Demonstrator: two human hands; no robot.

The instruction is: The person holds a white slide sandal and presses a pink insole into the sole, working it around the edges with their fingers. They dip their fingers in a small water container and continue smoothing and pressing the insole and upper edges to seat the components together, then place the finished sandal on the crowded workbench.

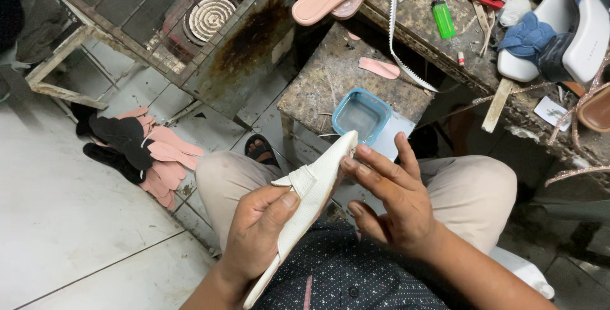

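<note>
Left hand: I see my left hand (257, 234) closed around the middle of a white textured leather sandal sole (309, 195), thumb pressed on its strap.
Right hand: my right hand (387, 199) is mostly open, fingertips (351, 164) touching the sole's edge near the pointed toe.
Sole position: held tilted over my lap, toe up, just below the small blue plastic tub (361, 114).
Tub: sits on a grimy stone worktop (324, 84).
Floor: pink and black cut insoles (143, 151) lie heaped on the tiles, left.

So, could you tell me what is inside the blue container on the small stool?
The blue container on the stool shows only a pale, greyish bottom; no tool or piece lies inside. Whether liquid is inside cannot be told.
</note>
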